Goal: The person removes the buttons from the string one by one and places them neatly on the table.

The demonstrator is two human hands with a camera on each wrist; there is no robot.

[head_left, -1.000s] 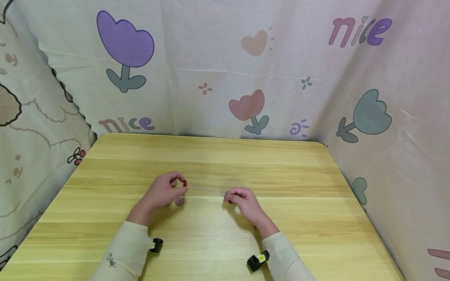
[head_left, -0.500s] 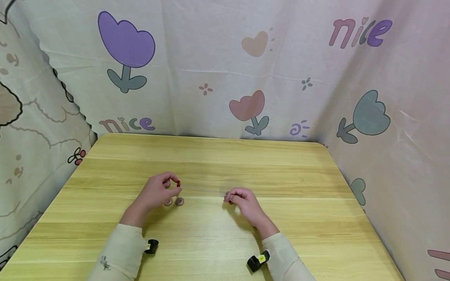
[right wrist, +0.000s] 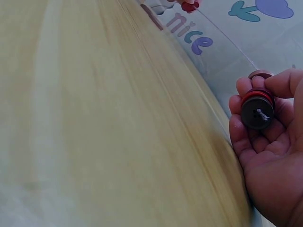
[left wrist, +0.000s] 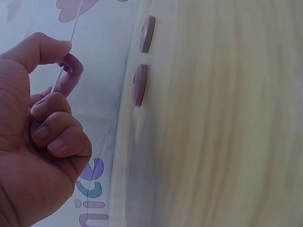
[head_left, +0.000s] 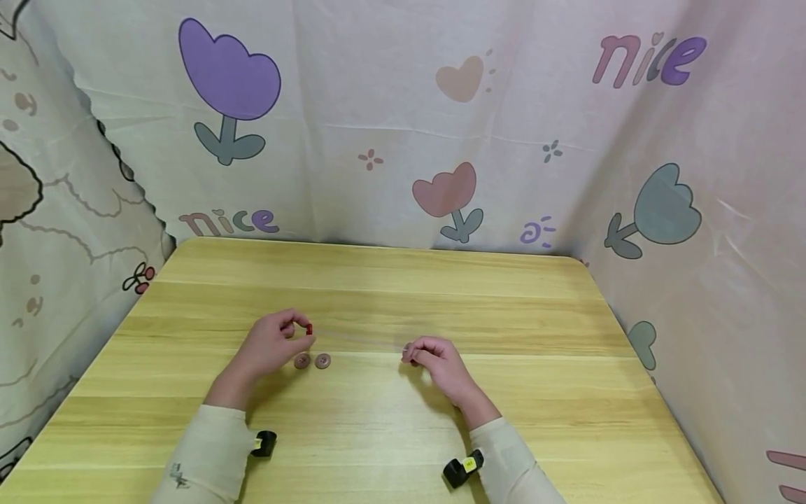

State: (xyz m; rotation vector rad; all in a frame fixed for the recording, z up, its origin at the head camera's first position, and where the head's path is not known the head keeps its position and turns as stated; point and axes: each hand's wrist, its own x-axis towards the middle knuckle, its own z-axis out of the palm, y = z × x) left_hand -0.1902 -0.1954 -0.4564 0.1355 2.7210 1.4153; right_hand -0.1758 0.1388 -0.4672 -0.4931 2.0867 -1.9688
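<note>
Left hand (head_left: pixel 269 344), left of frame centre, pinches a small round red button (head_left: pixel 309 329) on a thin white string (left wrist: pixel 76 21), stretched sideways to the right hand (head_left: pixel 441 364), which grips a red-and-black button stack (right wrist: pixel 253 120); two flat brown buttons (head_left: pixel 323 361) on wooden bench (head_left: pixel 378 427), nearer left hand.

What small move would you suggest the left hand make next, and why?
I'd probably slide the red button along the thread toward the right hand, which holds a stack of buttons: the left hand pinches the red button, and the thread appears to run through it.
</note>
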